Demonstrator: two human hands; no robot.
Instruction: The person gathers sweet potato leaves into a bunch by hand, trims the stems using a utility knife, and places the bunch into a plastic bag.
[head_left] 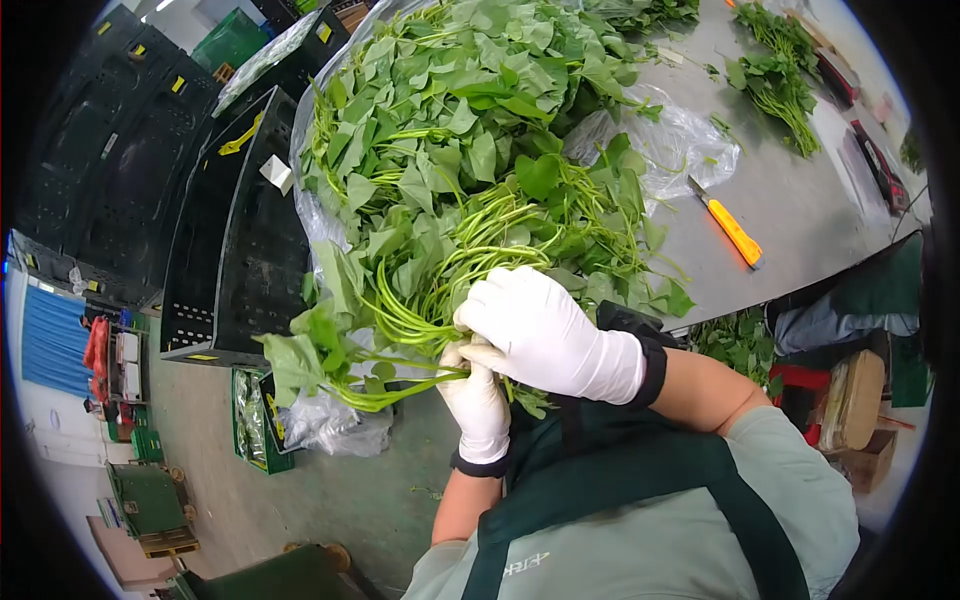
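Both hands wear white gloves and meet at the near edge of a big heap of leafy green stems (430, 110). My left hand (475, 405) is closed around a few green stems (380, 398), whose leaves point to the left. Just above and touching it, my right hand (535, 330) has its fingers curled over the stems; the fingertips are partly hidden between the two hands. Long bent stems (400, 315) run from the heap to the fingers.
A yellow knife (733, 232) lies on the metal table (720, 285) beside a clear plastic bag (690, 150). More greens (780, 90) lie at the back right. Black crates (260, 230) stand left; a green crate (262, 420) is on the floor. A person's legs (850, 325) show at right.
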